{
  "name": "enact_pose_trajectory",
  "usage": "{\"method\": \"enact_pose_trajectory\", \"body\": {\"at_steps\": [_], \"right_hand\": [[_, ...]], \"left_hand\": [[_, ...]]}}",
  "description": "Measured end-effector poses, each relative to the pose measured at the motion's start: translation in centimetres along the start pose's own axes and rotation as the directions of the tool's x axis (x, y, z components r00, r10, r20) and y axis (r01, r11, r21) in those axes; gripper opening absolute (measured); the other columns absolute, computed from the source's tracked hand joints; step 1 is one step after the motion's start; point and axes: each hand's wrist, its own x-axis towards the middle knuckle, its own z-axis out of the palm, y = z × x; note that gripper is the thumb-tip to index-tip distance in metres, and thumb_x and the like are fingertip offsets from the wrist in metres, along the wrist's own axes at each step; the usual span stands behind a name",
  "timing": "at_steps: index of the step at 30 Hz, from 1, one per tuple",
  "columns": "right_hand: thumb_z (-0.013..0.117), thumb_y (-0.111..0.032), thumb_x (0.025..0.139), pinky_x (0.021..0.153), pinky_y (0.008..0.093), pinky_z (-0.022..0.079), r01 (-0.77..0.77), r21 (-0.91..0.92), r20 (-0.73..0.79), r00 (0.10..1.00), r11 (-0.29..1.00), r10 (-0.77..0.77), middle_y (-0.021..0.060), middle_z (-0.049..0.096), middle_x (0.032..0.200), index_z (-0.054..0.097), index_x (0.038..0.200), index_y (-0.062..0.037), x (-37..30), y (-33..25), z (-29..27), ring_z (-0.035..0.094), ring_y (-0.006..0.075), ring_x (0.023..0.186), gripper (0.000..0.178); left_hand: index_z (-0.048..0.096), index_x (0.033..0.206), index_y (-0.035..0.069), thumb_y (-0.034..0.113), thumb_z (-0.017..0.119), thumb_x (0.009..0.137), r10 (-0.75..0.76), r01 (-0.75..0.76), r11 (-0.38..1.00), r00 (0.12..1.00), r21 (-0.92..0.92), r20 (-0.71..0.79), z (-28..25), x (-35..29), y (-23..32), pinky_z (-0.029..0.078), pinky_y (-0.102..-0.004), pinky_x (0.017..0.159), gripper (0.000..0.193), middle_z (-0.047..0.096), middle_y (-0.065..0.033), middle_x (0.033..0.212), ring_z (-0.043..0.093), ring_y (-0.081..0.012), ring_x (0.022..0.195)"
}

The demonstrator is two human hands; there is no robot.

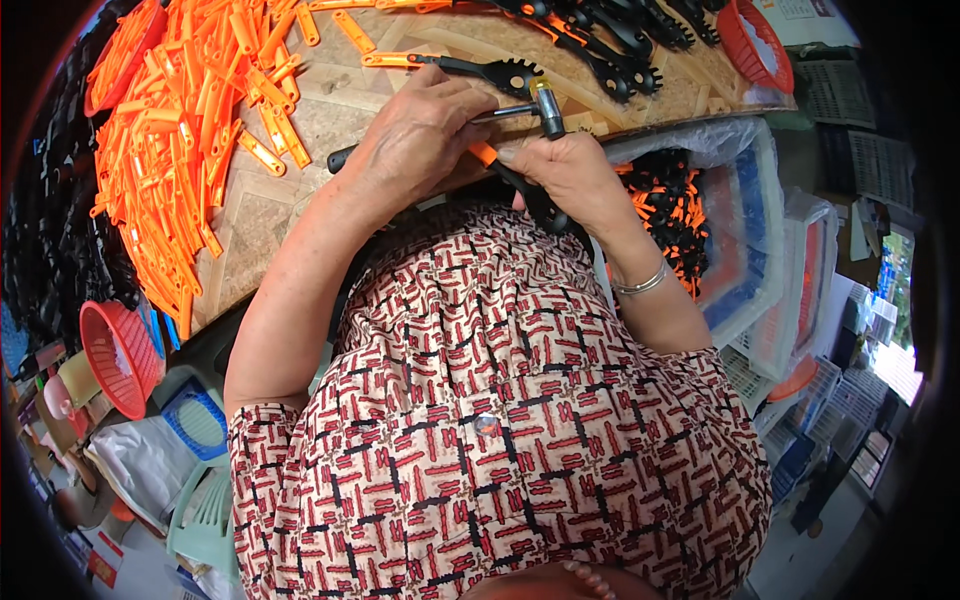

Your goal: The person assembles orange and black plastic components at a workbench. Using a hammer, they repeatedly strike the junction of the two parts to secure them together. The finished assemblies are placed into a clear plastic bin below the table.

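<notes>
My left hand is closed round the shaft of a small hammer. The hammer's yellow-and-black head stands out to the right, and its black grip end shows left of my wrist. Closed too, my right hand holds a black kitchen utensil with an orange handle part, at the table's near edge. Its head points down toward my lap, partly hidden by my fingers. Just beyond my left fingertips lies a black spaghetti server with an orange handle; whether my fingers touch it I cannot tell.
Loose orange handles are heaped on the left of the table. More black utensils lie at the far right beside a red basket. A plastic-lined crate of orange-and-black pieces stands right of my lap; another red basket is at left.
</notes>
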Motion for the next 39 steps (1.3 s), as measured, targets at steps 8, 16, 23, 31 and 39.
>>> {"method": "enact_pose_trajectory", "body": {"at_steps": [8,16,23,31,39], "right_hand": [[0.068,-0.033,0.098,0.044,0.0275,0.048,-0.172,0.239,0.101,0.983,0.956,0.151,0.0104,0.067,0.059,0.070,0.077,0.0038,-0.2,-0.6,1.5,0.063,0.0145,0.047,0.043],[0.064,-0.027,0.100,0.043,0.0277,0.048,-0.216,0.298,0.108,0.976,0.930,0.192,0.0102,0.067,0.060,0.069,0.079,0.0039,-1.6,-0.3,1.9,0.062,0.0143,0.047,0.037],[0.060,-0.026,0.102,0.044,0.0240,0.047,-0.107,0.271,0.080,0.993,0.957,0.088,0.0077,0.066,0.063,0.068,0.088,0.0011,-2.1,0.1,2.7,0.061,0.0127,0.047,0.032],[0.060,-0.025,0.102,0.045,0.0245,0.048,-0.089,0.302,0.116,0.992,0.949,0.056,0.0070,0.066,0.062,0.068,0.089,0.0004,-1.6,0.5,2.3,0.061,0.0126,0.048,0.030],[0.062,-0.019,0.100,0.046,0.0254,0.048,-0.107,0.377,0.113,0.991,0.920,0.069,0.0091,0.066,0.065,0.068,0.090,0.0034,-2.0,0.5,2.4,0.062,0.0150,0.049,0.026]], "left_hand": [[0.070,0.112,0.007,0.009,0.069,0.088,0.003,0.008,0.999,0.970,0.045,-0.243,0.4,-0.8,-0.4,0.050,-0.0386,0.079,0.024,0.069,-0.0108,0.097,0.061,-0.0297,0.088],[0.063,0.136,0.013,0.010,0.062,0.099,-0.550,0.550,0.704,0.822,-0.450,0.144,-4.9,-5.5,4.6,0.049,-0.0310,0.061,0.037,0.063,-0.0134,0.076,0.056,-0.0209,0.063],[0.064,0.135,0.017,0.001,0.067,0.092,-0.343,0.344,0.939,0.921,-0.031,-0.185,-1.4,-7.9,4.7,0.050,-0.0380,0.057,0.046,0.065,-0.0164,0.084,0.062,-0.0297,0.063],[0.064,0.135,0.006,-0.015,0.065,0.083,-0.290,0.313,0.912,0.949,0.264,-0.125,-1.6,-8.8,5.5,0.049,-0.0353,0.057,0.056,0.063,-0.0135,0.082,0.058,-0.0271,0.061],[0.065,0.134,0.019,-0.003,0.066,0.084,-0.320,0.346,0.922,0.934,0.173,-0.162,-0.5,-9.3,5.1,0.051,-0.0415,0.056,0.054,0.061,-0.0106,0.078,0.065,-0.0307,0.065]]}}
